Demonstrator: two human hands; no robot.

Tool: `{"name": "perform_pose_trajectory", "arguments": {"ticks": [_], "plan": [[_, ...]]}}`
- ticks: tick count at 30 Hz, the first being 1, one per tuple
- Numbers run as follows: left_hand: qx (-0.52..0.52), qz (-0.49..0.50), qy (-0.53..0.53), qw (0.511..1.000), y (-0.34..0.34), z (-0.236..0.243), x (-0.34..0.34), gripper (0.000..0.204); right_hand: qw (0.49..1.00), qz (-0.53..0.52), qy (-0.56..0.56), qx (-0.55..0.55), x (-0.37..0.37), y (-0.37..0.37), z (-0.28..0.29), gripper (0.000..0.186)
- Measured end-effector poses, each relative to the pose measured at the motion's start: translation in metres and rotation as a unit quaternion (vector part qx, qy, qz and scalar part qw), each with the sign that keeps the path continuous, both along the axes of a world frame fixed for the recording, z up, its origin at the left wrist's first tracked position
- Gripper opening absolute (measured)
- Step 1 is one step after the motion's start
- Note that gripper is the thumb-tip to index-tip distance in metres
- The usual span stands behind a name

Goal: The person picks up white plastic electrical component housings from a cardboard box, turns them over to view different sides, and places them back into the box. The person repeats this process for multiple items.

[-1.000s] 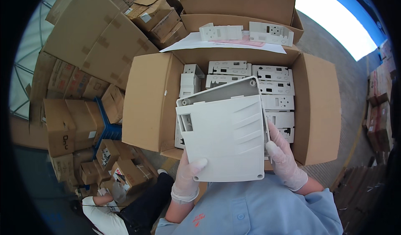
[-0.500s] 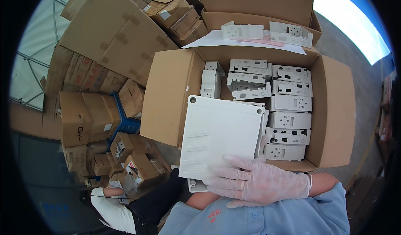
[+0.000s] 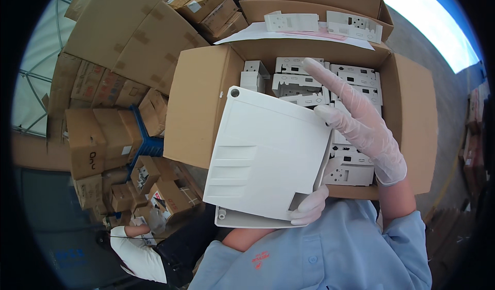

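Observation:
A white plastic housing [image 3: 268, 153] with a flat, ribbed cover is tilted in front of my body. Its cover sits skewed over the base [image 3: 247, 219], whose edge and a screw post show below. My left hand [image 3: 310, 207] wraps round the lower right corner, gloved fingers closed on it; the left forearm passes behind. My gloved right hand [image 3: 366, 127] is open at the upper right corner. Its index finger stretches away, and another fingertip is at or very near the cover's corner; I cannot tell whether it touches.
An open carton [image 3: 415, 120] behind the housing holds several stacked white plastic parts [image 3: 356, 76]. Two more white parts, one a bracket [image 3: 353, 27], lie on paper at its far side. Cardboard boxes [image 3: 87, 143] fill the left, where a person in white [image 3: 139, 256] is bent over.
My right hand has gone from lying flat on the cover's lower right to its upper right corner. The left hand's fingers now show at the lower corner. The housing has shifted slightly left.

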State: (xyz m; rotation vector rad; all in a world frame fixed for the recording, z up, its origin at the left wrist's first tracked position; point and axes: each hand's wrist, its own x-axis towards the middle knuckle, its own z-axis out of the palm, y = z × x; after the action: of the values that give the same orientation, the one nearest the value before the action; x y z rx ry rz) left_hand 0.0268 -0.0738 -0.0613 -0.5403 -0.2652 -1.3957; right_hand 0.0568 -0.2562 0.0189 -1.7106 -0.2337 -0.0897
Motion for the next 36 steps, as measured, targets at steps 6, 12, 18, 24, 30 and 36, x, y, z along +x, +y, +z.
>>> {"name": "perform_pose_trajectory", "arguments": {"ticks": [6, 12, 18, 24, 30, 36], "plan": [[0.143, 0.022, -0.008, 0.989, 0.011, 0.021, -0.003, 0.075, 0.978, 0.148, 0.134, 0.063, 0.025, 0.011, 0.009, 0.083], [0.153, 0.037, 0.009, 0.987, 0.008, 0.025, -0.007, 0.076, 0.959, 0.202, 0.191, 0.056, 0.036, 0.014, 0.007, 0.083], [0.264, 0.041, -0.018, 0.963, 0.019, 0.022, -0.005, 0.073, 0.950, 0.181, 0.202, 0.155, 0.028, 0.011, 0.000, 0.075], [0.409, 0.178, -0.005, 0.895, 0.041, 0.010, -0.010, 0.052, 0.933, 0.064, 0.103, 0.340, -0.013, -0.033, 0.007, 0.089], [0.383, 0.397, -0.033, 0.834, 0.058, 0.021, 0.045, 0.046, 0.916, -0.171, 0.080, 0.354, -0.077, -0.102, -0.011, 0.087], [0.539, 0.678, -0.394, 0.307, -0.010, 0.072, 0.142, 0.062, 0.912, -0.208, 0.064, 0.346, -0.103, -0.106, -0.031, 0.086]]}}
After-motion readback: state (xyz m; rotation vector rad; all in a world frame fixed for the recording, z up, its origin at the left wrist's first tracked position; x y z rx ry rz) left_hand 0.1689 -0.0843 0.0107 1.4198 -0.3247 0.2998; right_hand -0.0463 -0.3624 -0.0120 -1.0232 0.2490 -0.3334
